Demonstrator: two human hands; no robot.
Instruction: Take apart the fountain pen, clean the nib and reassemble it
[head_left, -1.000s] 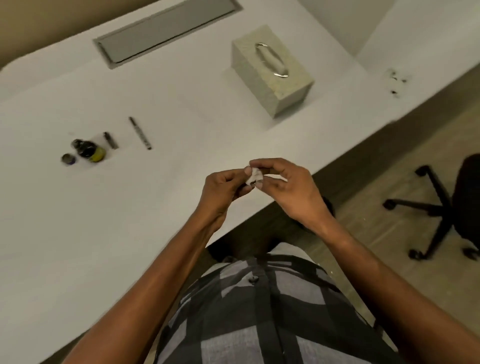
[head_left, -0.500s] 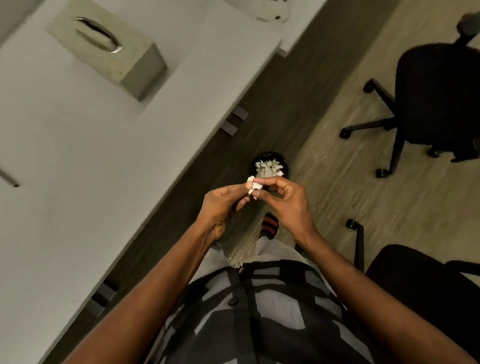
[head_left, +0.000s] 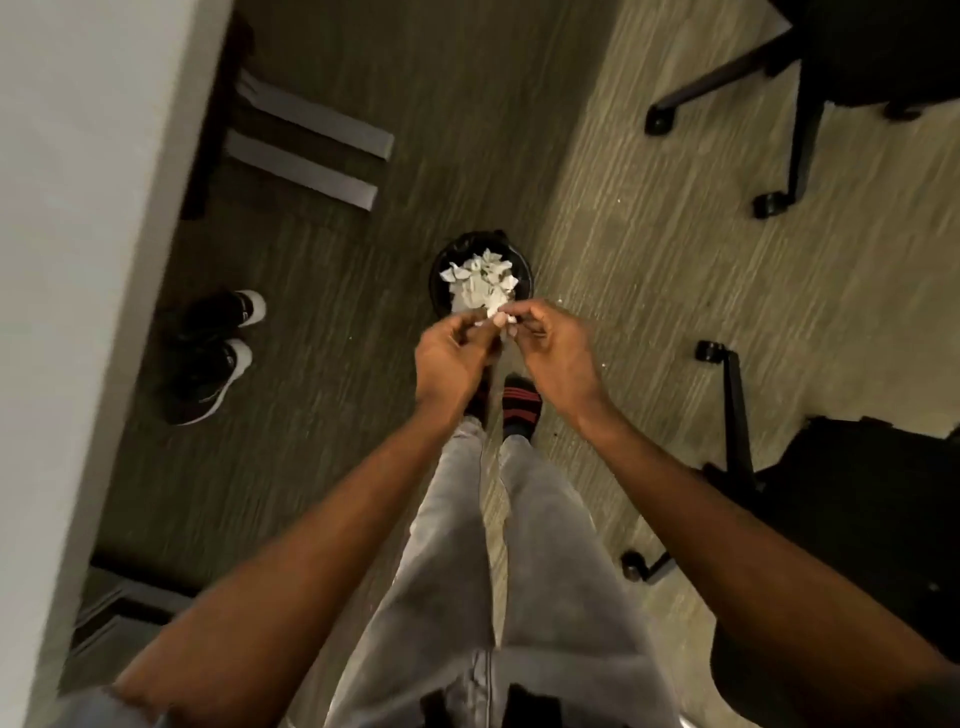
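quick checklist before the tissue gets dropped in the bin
1. Bin below the hands: ok, on the floor just ahead of the feet.
2. Room in bin: not ok, crumpled tissues already heaped to the rim.
3. Tissue pinched between left hand and right hand: ok.
4. Nib free of the tissue: cannot tell, hidden by fingers.
5. Hands directly over the opening: cannot tell, they look nearer its close edge.
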